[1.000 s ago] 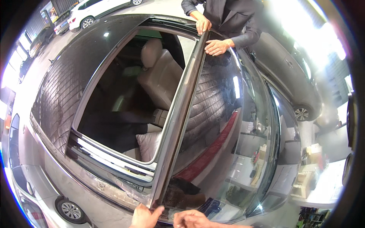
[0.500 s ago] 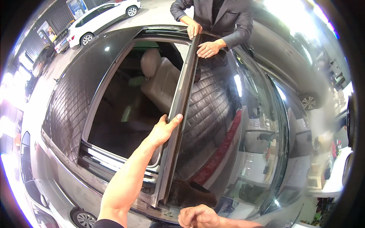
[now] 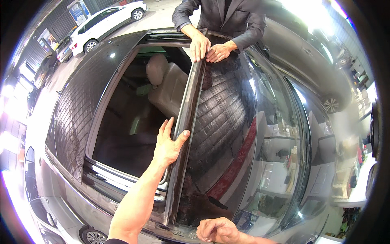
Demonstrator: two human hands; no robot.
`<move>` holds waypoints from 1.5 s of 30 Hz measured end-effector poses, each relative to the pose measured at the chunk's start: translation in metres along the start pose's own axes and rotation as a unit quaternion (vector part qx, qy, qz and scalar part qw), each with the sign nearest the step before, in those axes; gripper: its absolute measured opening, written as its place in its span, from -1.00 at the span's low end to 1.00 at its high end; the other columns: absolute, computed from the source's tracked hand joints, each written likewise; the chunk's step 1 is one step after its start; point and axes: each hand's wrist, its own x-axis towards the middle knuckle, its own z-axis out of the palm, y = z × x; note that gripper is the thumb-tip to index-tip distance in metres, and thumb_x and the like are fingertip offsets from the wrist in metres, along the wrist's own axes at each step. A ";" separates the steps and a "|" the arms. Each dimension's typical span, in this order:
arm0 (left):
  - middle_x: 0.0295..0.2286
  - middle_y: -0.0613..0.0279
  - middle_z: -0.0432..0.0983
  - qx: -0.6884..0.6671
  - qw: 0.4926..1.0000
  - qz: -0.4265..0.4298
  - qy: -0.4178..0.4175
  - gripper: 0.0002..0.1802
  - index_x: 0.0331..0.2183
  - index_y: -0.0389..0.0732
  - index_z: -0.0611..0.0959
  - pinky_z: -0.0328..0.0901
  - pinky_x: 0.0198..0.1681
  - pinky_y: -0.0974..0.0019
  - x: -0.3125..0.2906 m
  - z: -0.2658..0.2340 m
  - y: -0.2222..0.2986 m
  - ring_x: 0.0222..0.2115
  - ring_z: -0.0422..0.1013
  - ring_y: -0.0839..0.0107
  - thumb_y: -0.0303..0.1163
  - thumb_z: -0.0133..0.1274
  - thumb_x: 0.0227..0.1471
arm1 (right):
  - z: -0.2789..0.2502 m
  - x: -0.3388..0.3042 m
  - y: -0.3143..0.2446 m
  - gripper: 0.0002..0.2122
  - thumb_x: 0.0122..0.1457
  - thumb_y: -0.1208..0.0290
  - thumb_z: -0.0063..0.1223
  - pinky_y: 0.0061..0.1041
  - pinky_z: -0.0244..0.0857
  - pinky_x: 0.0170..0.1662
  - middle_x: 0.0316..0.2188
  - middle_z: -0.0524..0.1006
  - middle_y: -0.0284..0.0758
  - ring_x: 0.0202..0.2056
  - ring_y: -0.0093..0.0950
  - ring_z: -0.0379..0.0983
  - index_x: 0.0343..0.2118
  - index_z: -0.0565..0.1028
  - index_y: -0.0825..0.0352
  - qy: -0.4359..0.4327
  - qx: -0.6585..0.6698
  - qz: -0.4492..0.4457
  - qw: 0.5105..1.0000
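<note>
Two pairs of hands share one long dark glass roof panel [image 3: 187, 122], which stands tilted on edge over the open roof of a black car [image 3: 81, 101], running from the near edge of the opening to the far one. Judging by its length and thickness, the panel is heavy, rigid and breakable, with a smooth face that would slip under a palm; the framed long edge and the two ends look like the safest places to grip. Its surface is glossy and near-black, with a paler strip along the raised edge, and it mirrors a quilted pattern and a red band. The left hand [image 3: 168, 142] lies against that raised edge about midway, fingers spread on one face and thumb hooked over the rim, loosely clasping it. The right hand [image 3: 217, 229] is curled into a loose fist at the panel's near end, by the roof's edge; whether it actually grips the glass cannot be told. At the far end, another person in a dark jacket [image 3: 227, 16] presses both hands [image 3: 209, 46] on the panel's top corner. Through the opening show pale seats [image 3: 166, 81], and a white car [image 3: 105, 22] is parked beyond.
</note>
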 end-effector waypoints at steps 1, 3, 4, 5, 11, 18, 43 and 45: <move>0.33 -0.06 0.01 0.010 1.000 0.022 0.001 0.01 0.33 -0.09 0.25 0.00 0.36 0.04 -0.001 -0.001 0.003 0.33 0.00 -0.07 0.36 0.06 0.06 | 0.003 0.005 -0.001 -0.67 0.20 0.18 0.17 -0.44 0.22 -0.44 -0.53 0.43 -0.21 -0.51 -0.40 0.35 -0.44 0.54 0.44 0.042 0.027 0.000 0.999; 0.34 0.04 0.02 0.034 0.997 0.075 -0.007 -0.11 0.31 -0.06 0.29 -0.04 0.37 0.03 0.003 0.000 0.001 0.35 -0.04 0.00 0.26 0.04 0.13 | -0.018 0.010 -0.006 -0.66 0.29 0.21 0.10 -0.55 0.26 -0.28 -0.37 0.44 -0.26 -0.38 -0.52 0.36 -0.27 0.57 0.49 0.002 -0.018 0.022 1.000; 0.35 0.10 0.03 0.045 0.994 0.101 -0.010 -0.16 0.31 -0.04 0.31 -0.05 0.38 0.03 0.004 0.001 -0.001 0.36 -0.06 0.04 0.21 0.04 0.17 | -0.024 0.012 -0.008 -0.65 0.33 0.22 0.07 -0.60 0.28 -0.20 -0.29 0.45 -0.28 -0.32 -0.57 0.37 -0.19 0.58 0.52 -0.018 -0.041 0.034 0.998; 0.32 0.14 0.13 0.052 0.992 0.118 0.009 -0.22 0.28 -0.02 0.38 -0.03 0.36 -0.02 0.003 0.004 -0.003 0.33 0.00 0.00 0.22 -0.02 0.19 | -0.028 0.012 -0.010 -0.69 0.34 0.27 0.08 -0.60 0.31 -0.20 -0.28 0.47 -0.29 -0.31 -0.58 0.40 -0.19 0.58 0.52 -0.003 -0.059 0.025 0.998; 0.32 0.22 0.12 0.135 0.979 0.150 0.010 -0.30 0.28 0.02 0.38 -0.10 0.37 -0.03 0.008 0.003 -0.002 0.35 -0.03 0.03 0.14 -0.04 0.23 | -0.029 0.029 -0.025 -0.79 0.26 0.49 0.06 -0.52 0.33 -0.24 -0.34 0.47 -0.17 -0.35 -0.46 0.40 -0.22 0.57 0.59 -0.003 -0.103 -0.002 0.995; 0.29 0.10 0.19 0.168 0.971 0.165 0.036 -0.33 0.26 -0.06 0.40 -0.02 0.36 0.01 0.007 0.004 -0.004 0.33 0.02 0.00 -0.03 0.07 0.20 | -0.022 0.047 -0.028 -0.85 0.27 0.47 0.12 -0.54 0.31 -0.17 -0.30 0.54 -0.30 -0.27 -0.54 0.45 -0.22 0.61 0.44 -0.006 -0.351 0.033 0.936; 0.26 0.11 0.22 0.132 0.983 0.125 0.008 -0.20 0.28 0.00 0.36 0.02 0.34 -0.02 0.008 0.020 -0.011 0.30 0.07 -0.04 0.24 -0.02 0.17 | -0.028 0.084 0.057 -0.84 0.11 0.44 0.28 -0.33 0.25 -0.50 -0.57 0.45 -0.25 -0.55 -0.28 0.43 -0.52 0.53 0.36 -0.073 -0.449 -0.197 0.869; 0.26 0.10 0.22 0.135 0.982 0.131 0.011 -0.21 0.28 0.01 0.36 0.01 0.34 -0.02 0.008 0.021 -0.015 0.30 0.07 -0.05 0.23 -0.02 0.18 | -0.041 0.086 0.063 -0.82 0.09 0.45 0.29 -0.34 0.24 -0.51 -0.59 0.45 -0.25 -0.56 -0.28 0.42 -0.56 0.52 0.35 -0.056 -0.467 -0.165 0.867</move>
